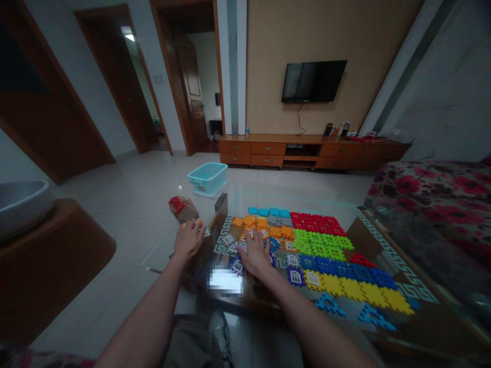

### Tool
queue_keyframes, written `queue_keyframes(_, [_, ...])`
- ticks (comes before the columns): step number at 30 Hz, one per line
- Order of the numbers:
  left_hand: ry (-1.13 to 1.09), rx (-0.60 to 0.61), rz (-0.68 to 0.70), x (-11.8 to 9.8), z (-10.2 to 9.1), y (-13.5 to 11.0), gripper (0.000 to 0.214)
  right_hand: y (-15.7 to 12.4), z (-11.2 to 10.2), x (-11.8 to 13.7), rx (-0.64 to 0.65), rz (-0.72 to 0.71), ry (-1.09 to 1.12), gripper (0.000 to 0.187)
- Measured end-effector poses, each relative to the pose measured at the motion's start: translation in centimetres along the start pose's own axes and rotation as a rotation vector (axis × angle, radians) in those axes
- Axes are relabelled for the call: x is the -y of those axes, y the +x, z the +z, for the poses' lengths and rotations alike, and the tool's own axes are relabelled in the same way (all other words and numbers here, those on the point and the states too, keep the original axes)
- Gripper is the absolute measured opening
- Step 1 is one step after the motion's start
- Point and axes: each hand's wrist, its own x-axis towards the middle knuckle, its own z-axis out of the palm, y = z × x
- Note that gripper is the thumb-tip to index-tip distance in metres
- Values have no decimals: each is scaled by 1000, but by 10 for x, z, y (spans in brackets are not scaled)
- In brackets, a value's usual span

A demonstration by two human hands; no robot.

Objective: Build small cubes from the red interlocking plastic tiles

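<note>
Seated handwork, living room

Left hand [188, 239] curled over an orange tile [198, 222], its grip impossible to confirm. Right hand [255, 253] lay wide, fingers spread on the multicoloured interlocking plastic tiles [320, 245]. Tiles looked light and stiff, likely best taken by their notched edges. Both hands were at the sheet's near-left side, on the glass counter [399, 260]. Beyond stood a teal plastic basket [207, 178] on the floor, then a wooden sideboard [268, 151] beneath a wall-mounted television [313, 81].

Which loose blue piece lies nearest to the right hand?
The left loose blue plastic piece, below the yellow tiles; the other blue piece lies farther right.
</note>
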Motion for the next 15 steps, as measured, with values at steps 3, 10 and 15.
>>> queue_keyframes(3, [-43,-53,63,-18,-9,2,56,7,-13,-7,-5,7,9,74])
queue_keyframes(10, [-273,254,584,-89,4,-21,107,4,-19,-37,79,53,-83,84])
queue_keyframes(15, [-250,294,554,-108,14,-28,100,1,-15,-36,-3,-71,-81,61])
